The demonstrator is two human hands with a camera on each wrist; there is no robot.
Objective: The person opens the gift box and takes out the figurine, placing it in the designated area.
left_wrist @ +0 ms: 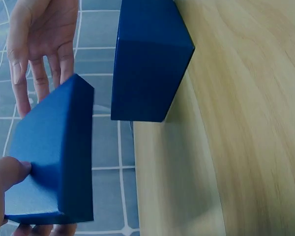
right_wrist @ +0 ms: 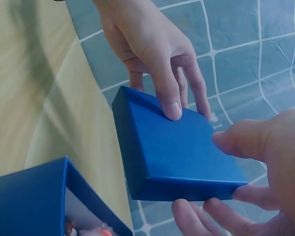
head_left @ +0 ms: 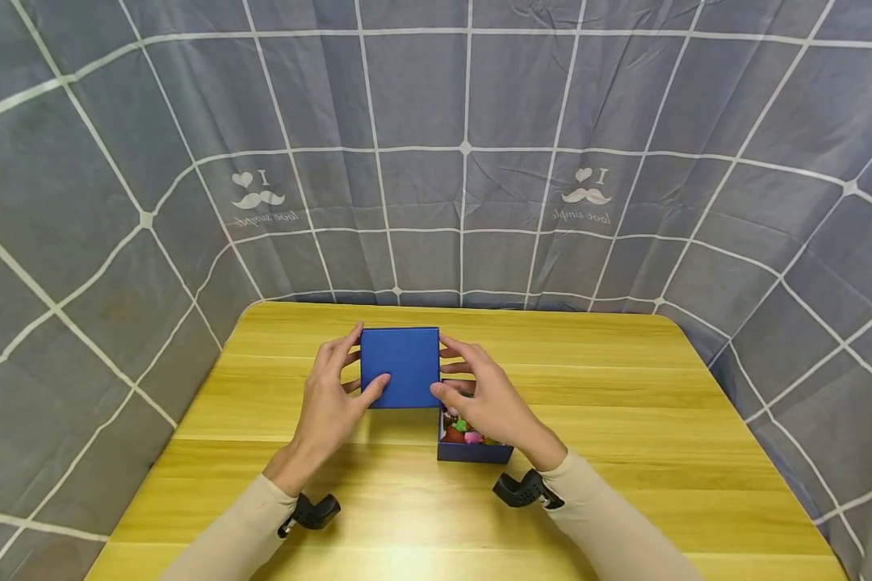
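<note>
A square blue box lid (head_left: 400, 367) is held up above the table, its flat top toward the head camera. My left hand (head_left: 332, 395) grips its left side, thumb on the flat face and fingers underneath. At the lid's right edge is my right hand (head_left: 490, 395), its fingers extended; in the left wrist view this hand (left_wrist: 46, 37) has its thumb off the lid. Below my right hand stands the uncovered blue box (head_left: 475, 452), partly hidden by it. Small colourful pieces (head_left: 461, 425) lie inside; their kind is unclear.
The box stands on a wooden table (head_left: 618, 387) with rounded far corners. A grey curtain (head_left: 421, 194) with white grid lines surrounds its back and sides. Black wrist mounts (head_left: 316, 512) sit on both sleeves.
</note>
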